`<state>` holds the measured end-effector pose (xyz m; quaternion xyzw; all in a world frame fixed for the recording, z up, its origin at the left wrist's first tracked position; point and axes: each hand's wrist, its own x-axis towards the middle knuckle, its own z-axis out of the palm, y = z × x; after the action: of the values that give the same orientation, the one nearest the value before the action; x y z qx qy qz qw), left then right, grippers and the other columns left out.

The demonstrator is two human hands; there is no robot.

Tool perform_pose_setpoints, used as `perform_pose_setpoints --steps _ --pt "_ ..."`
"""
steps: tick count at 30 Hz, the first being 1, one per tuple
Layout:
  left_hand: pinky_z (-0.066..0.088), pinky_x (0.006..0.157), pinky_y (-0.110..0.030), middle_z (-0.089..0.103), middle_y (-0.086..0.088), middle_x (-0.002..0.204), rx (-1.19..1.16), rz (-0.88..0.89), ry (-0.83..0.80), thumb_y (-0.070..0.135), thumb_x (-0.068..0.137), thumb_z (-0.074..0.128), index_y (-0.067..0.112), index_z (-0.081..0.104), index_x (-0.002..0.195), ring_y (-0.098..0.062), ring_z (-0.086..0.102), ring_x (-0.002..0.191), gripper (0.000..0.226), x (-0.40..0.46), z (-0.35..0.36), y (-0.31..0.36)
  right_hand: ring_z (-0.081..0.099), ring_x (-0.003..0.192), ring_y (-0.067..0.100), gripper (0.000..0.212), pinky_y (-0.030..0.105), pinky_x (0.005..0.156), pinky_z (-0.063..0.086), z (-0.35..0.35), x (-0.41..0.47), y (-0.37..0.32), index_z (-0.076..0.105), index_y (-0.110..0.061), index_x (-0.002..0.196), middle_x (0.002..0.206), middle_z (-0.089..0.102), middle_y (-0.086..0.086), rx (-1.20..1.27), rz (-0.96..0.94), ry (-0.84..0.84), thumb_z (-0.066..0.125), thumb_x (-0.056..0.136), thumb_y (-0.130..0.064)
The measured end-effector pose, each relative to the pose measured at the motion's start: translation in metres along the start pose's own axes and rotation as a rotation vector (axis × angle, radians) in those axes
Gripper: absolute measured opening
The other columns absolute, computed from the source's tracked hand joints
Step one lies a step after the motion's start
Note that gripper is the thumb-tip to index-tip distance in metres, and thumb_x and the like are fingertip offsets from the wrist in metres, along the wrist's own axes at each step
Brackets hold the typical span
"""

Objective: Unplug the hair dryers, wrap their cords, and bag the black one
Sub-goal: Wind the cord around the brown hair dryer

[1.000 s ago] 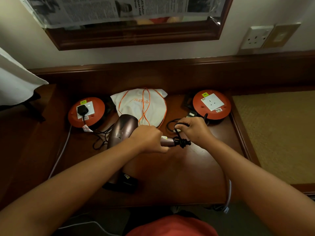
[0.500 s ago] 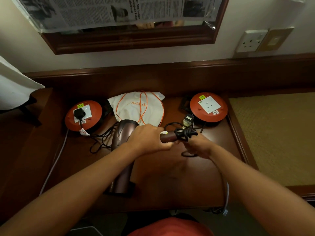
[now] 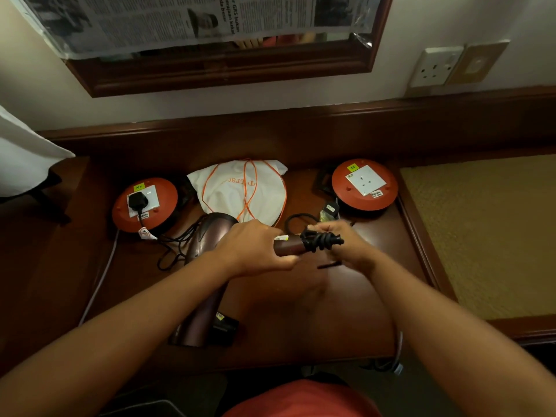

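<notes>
My left hand (image 3: 255,248) grips the handle of a brown hair dryer (image 3: 210,236), whose barrel slopes down toward me. Its black cord (image 3: 320,239) is coiled round the handle's end, and my right hand (image 3: 349,245) pinches that cord there. The cord's plug (image 3: 329,209) lies loose beside the right orange socket reel (image 3: 364,185). A black plug (image 3: 137,201) sits in the left orange socket reel (image 3: 144,204), and its cord runs under the brown dryer. A black object (image 3: 225,326), mostly hidden, lies by the barrel's mouth. The white drawstring bag (image 3: 240,191) lies flat behind.
All of this sits on a dark wooden desk (image 3: 301,311) with a raised back edge. A mirror covered with newspaper (image 3: 210,22) hangs above, a wall socket (image 3: 436,67) is at upper right, and a woven mat (image 3: 481,230) lies to the right.
My right hand has carried the cord round the handle's end, from above it to below and back beside it, adding a turn. My left hand has kept its hold.
</notes>
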<state>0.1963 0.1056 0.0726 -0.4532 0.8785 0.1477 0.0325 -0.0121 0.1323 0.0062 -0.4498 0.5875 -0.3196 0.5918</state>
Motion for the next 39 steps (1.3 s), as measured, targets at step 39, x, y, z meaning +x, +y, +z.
perform_pose_setpoints --steps 39 --pt "0.035 0.061 -0.03 0.065 -0.002 0.086 0.192 -0.229 -0.046 0.071 0.078 0.051 0.02 0.054 0.079 -0.022 0.058 0.076 0.051 0.027 0.038 -0.014 0.052 0.06 0.001 0.018 0.012 0.054 0.033 0.047 -0.046 0.006 0.068 -0.014 0.106 0.066 0.056 -0.014 -0.413 -0.445 0.299 0.056 0.093 -0.014"
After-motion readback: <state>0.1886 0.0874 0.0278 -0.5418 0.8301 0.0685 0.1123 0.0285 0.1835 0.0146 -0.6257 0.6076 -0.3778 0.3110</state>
